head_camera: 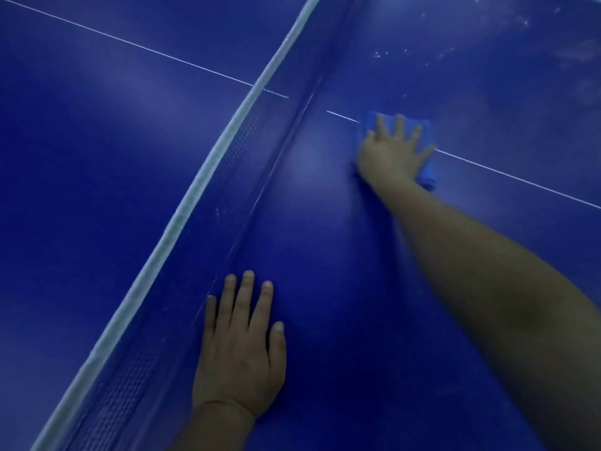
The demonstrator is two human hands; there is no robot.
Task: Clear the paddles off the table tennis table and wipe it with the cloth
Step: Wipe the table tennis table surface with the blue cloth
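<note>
I see the blue cloth point(426, 172) bunched on the blue table point(325, 222), far right of the net point(182, 216), on the white centre line. My right hand point(392, 151) presses it with spread fingers, hiding most of it. My left hand point(240, 346) lies flat, holding nothing.

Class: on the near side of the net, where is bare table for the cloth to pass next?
Bare blue table lies between the left hand and the right hand pressing the cloth, alongside the net. Beyond the cloth, white specks remain.
</note>
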